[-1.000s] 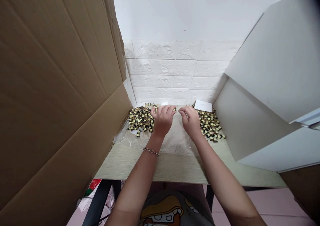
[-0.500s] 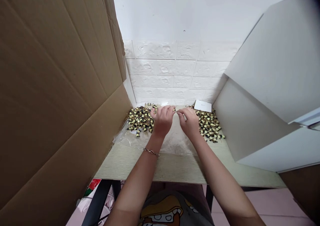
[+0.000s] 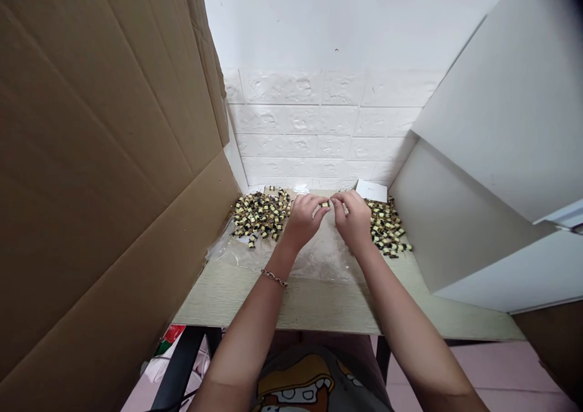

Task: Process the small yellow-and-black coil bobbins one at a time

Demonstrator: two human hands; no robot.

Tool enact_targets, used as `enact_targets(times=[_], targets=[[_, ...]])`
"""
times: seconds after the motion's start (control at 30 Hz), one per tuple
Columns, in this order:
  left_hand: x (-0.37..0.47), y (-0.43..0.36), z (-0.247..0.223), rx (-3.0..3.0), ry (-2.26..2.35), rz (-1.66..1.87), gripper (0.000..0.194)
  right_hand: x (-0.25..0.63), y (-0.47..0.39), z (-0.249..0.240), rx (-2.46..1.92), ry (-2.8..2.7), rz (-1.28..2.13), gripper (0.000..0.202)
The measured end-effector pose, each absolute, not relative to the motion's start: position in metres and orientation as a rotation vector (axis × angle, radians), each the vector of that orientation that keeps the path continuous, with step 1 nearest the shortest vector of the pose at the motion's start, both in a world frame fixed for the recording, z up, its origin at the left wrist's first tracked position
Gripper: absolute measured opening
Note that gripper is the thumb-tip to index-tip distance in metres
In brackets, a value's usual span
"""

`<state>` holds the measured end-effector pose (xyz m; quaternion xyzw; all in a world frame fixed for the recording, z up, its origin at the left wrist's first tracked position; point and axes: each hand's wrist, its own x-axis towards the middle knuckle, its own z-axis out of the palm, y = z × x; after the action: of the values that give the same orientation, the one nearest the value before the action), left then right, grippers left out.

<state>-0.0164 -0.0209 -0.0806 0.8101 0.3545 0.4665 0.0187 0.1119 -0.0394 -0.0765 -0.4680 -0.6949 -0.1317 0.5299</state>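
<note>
Between the thumb and fingers of my left hand [image 3: 304, 219] is a small yellow and black part [image 3: 325, 204]. Close to its right, my right hand [image 3: 353, 218] has thumb and index finger pinched together; what they hold, if anything, is too small to make out. A pile of similar small parts [image 3: 259, 215] lies to the left of my left hand, and another pile [image 3: 387, 230] lies to the right, partly behind my right hand. Clear plastic sheeting [image 3: 319, 260] is spread under and between the hands.
The light wooden table [image 3: 328, 309] ends near my body. A tall cardboard sheet [image 3: 113, 157] stands on the left and white panels [image 3: 492, 145] stand on the right. At the back are a white brick-pattern wall [image 3: 296, 121] and a white card [image 3: 371, 190].
My left thumb and fingers have turned so that the small part now shows between them. My right hand has shifted slightly right, with its fingertips still pinched.
</note>
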Motion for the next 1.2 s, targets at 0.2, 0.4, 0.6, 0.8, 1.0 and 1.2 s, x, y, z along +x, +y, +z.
enact_targets(times=[0.2,0.4,0.6,0.8,1.0,1.2], targets=[[-0.015,-0.020,-0.076,1.910,0.856,1.432,0.017,0.113,-0.041,-0.075,-1.108,-1.608,-0.315,0.011],[-0.016,-0.018,-0.074,1.581,0.768,1.353,0.023,0.109,-0.041,-0.077,-1.095,-1.642,-0.355,0.011],[-0.017,-0.017,-0.077,1.432,0.708,1.270,0.028,0.107,-0.042,-0.079,-1.106,-1.681,-0.427,0.009],[-0.017,-0.016,-0.081,1.383,0.692,1.180,0.030,0.104,-0.042,-0.080,-1.126,-1.703,-0.401,0.008],[-0.014,-0.015,-0.082,1.384,0.709,1.205,0.024,0.099,-0.042,-0.081,-1.119,-1.709,-0.282,0.008],[-0.010,-0.016,-0.080,1.357,0.676,1.244,0.023,0.097,-0.041,-0.083,-1.104,-1.699,-0.226,0.010]])
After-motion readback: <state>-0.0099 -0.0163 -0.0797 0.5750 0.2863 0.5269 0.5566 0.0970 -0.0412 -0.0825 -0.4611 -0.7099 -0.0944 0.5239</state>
